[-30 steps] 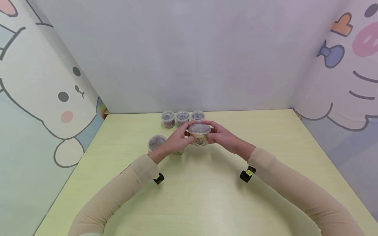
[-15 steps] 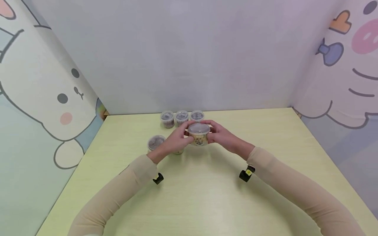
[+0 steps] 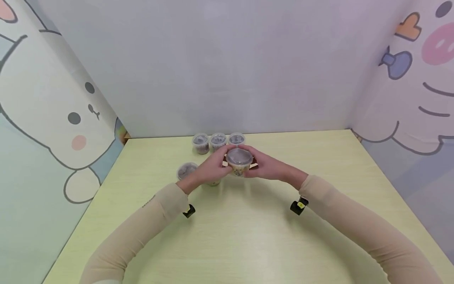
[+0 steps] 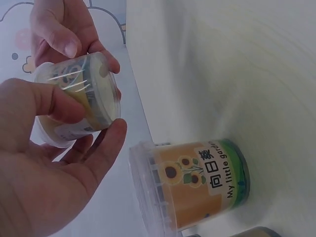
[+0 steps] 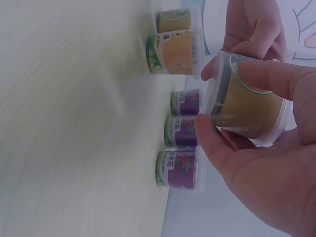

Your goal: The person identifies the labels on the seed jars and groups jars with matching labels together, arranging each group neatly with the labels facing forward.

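Observation:
Both hands hold one small clear tub (image 3: 239, 161) with a clear lid a little above the table, tilted so the lid faces me. My left hand (image 3: 216, 166) grips its left side, thumb across the wall (image 4: 52, 101). My right hand (image 3: 265, 165) grips the right side, with its fingers (image 5: 261, 76) curled over the rim. In the wrist views the held tub (image 4: 81, 96) (image 5: 249, 106) shows a pale orange label. An orange sunflower-label tub (image 4: 192, 180) stands on the table just below my left hand.
Three purple-label tubs (image 3: 201, 142) (image 3: 218, 141) (image 3: 236, 139) stand in a row at the back edge of the yellow-green table (image 3: 248, 244). Another lidded tub (image 3: 186, 170) stands left of the hands. Cartoon-printed walls close in the left, back and right.
The held tub has tipped so that its lid faces me more. Both hands have shifted slightly around it and stay in the same place above the table.

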Motion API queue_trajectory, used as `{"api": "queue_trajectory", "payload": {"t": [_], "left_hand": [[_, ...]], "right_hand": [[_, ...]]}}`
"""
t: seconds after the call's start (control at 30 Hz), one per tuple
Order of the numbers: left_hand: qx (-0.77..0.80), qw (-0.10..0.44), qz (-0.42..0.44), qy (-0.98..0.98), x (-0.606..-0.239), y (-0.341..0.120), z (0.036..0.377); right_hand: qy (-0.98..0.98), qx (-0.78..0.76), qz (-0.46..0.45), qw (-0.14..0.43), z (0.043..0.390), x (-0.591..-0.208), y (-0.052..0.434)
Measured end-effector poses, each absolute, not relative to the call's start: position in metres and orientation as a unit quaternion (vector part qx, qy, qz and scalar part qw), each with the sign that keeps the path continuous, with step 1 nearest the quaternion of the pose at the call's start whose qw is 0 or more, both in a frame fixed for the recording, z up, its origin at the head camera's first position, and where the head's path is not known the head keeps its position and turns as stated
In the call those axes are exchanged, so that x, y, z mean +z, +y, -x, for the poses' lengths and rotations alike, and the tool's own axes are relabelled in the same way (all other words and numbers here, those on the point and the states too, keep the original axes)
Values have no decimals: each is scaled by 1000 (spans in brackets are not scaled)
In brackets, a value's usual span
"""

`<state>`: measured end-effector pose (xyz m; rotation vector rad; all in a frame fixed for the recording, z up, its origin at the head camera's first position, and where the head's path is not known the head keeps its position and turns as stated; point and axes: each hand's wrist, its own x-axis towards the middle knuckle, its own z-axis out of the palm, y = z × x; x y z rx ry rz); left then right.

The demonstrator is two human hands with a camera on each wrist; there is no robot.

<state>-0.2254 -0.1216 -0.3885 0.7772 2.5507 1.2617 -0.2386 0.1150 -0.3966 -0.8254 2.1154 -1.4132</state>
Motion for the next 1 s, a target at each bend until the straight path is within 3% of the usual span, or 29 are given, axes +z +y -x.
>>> {"api": "queue_trajectory", "payload": {"t": [0.27,0.47,0.73,1.0], "left_hand": [[316,73,-339,883,-389,-127,230],[172,54,-335,925,-393,-131,230],[118,70,-319,938,-409,-135,230],[71,19,-293,953,-430,-136,227]], "right_hand": [[775,-492,342,201,240,-404,113],[783,-472,365,172,240,-421,104],[768,-491,341,229,242,-440,97],[809,-466,288,212,243,-445,96]]}}
